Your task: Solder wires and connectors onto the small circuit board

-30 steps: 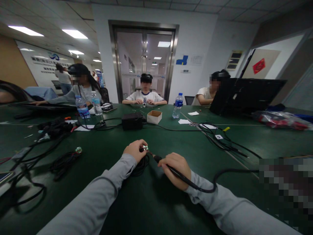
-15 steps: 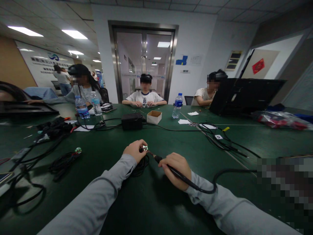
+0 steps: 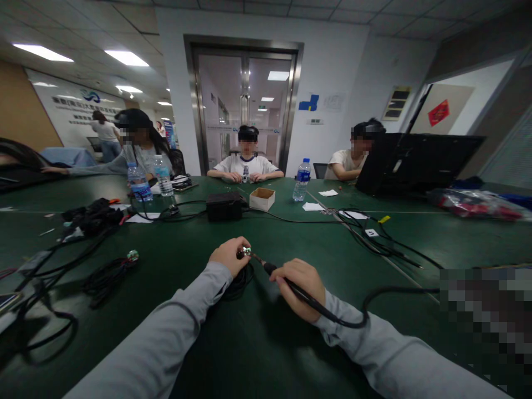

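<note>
Working at a big green table in a room with ceiling lights, facing glass doors and a white wall far past the fingers. Seeing a person at the far side, straight ahead of the fingers. Finding a black box and a little open carton past the left fingers, a water bottle farther off beyond the right fingers, and loose black cables out to the right of both hands.

Pinching a tiny green board in the left hand, holding the fingertips nearly together on it. Having a coil of black wire just below those fingers. Holding a soldering pen in the right hand, curling the fingers snugly round its handle, like gripping a pencil. Trailing a black cord from it over the right sleeve.

Pointing the pen's thin tip left and away, toward the board at the left fingertips. Slanting its long way from the right hand, lower and nearer, up toward the left hand. Not being able to tell touching from almost touching there.
</note>
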`<act>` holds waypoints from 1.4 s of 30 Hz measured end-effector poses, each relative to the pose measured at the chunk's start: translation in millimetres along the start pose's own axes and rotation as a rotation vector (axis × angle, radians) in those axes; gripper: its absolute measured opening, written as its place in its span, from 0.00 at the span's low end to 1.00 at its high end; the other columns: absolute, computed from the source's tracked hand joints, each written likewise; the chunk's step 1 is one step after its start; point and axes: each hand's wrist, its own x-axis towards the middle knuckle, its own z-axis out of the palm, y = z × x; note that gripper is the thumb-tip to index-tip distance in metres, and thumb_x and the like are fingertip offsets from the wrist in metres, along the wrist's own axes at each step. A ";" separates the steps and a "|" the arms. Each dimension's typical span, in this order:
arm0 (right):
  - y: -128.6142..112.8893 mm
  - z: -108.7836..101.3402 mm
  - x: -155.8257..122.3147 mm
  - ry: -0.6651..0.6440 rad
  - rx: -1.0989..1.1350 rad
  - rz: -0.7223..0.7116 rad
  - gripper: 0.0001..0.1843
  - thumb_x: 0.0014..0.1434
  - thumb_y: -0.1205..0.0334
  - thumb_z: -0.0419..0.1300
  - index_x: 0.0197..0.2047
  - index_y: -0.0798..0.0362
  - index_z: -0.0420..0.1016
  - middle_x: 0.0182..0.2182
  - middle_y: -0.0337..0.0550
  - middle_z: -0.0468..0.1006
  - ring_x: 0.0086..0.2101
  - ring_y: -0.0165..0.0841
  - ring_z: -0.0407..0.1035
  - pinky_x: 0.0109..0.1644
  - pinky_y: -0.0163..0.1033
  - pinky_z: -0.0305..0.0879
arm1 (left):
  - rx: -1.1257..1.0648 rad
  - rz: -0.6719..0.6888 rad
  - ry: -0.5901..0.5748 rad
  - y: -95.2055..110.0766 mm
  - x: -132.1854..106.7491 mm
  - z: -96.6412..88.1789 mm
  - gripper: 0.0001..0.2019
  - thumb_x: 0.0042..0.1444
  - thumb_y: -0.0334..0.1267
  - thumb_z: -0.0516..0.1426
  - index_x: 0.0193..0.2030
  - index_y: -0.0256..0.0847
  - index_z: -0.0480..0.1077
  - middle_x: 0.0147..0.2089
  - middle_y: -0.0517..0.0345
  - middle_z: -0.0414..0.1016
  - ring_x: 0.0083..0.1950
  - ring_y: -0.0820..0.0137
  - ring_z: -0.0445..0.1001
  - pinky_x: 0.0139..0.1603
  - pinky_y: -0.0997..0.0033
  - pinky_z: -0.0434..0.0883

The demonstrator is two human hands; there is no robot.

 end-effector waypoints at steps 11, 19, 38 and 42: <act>-1.0 0.5 -0.6 -0.003 0.031 -0.028 0.11 0.62 0.68 0.51 0.33 0.52 0.73 0.24 0.38 0.76 0.25 0.29 0.70 0.35 0.37 0.61 | 0.033 -0.007 -0.007 1.9 -0.9 -1.9 0.09 0.50 0.36 0.59 0.40 0.47 0.72 0.38 0.61 0.75 0.40 0.69 0.73 0.41 0.72 0.67; 0.2 0.6 -1.1 -0.032 0.039 -0.017 0.11 0.62 0.68 0.51 0.33 0.52 0.73 0.25 0.38 0.76 0.26 0.29 0.70 0.36 0.37 0.61 | 0.029 -0.021 -0.005 3.9 -1.7 -2.7 0.09 0.51 0.36 0.59 0.41 0.47 0.72 0.38 0.62 0.76 0.39 0.69 0.73 0.39 0.72 0.66; 0.6 0.8 -1.2 -0.010 0.024 -0.012 0.11 0.62 0.68 0.50 0.33 0.52 0.73 0.24 0.39 0.77 0.25 0.29 0.71 0.36 0.37 0.63 | -0.008 0.001 0.008 -1.7 0.8 1.1 0.08 0.51 0.36 0.60 0.39 0.47 0.72 0.38 0.62 0.76 0.38 0.70 0.73 0.40 0.73 0.68; 1.8 0.4 -2.2 -0.009 0.026 -0.015 0.11 0.62 0.69 0.51 0.33 0.52 0.73 0.24 0.38 0.76 0.26 0.29 0.70 0.36 0.37 0.62 | -0.012 0.000 0.000 -1.1 0.0 0.9 0.08 0.51 0.36 0.59 0.39 0.47 0.72 0.38 0.62 0.76 0.38 0.70 0.73 0.40 0.74 0.68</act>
